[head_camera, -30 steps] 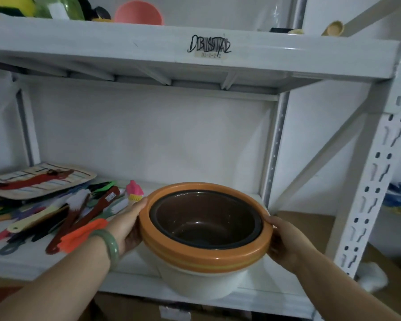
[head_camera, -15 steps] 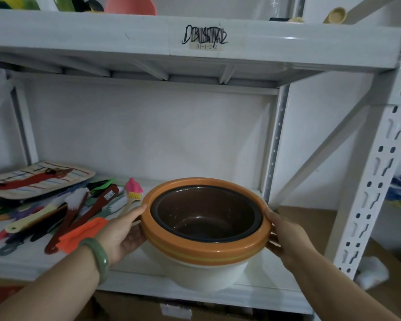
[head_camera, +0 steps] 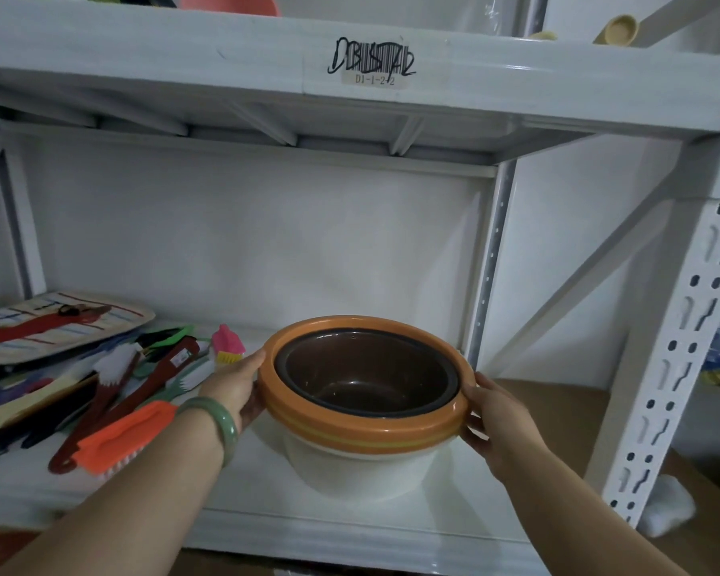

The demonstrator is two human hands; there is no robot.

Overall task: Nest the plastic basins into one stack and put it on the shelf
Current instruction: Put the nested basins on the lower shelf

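Both hands (head_camera: 233,392) (head_camera: 499,417) gripping, arms outstretched

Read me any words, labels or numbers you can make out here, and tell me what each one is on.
"D1-1-2-2": printed on the small label stuck to the front edge of the upper shelf beam, under a barcode.
Black scrawl over the barcode: not readable as words.
Small tag on the dark red brush handle: too small to read.
The basin stack held by the left hand and right hand: no text seen.

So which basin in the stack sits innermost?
The dark brown basin; it sits inside the orange basin, with the white basin outermost at the bottom.
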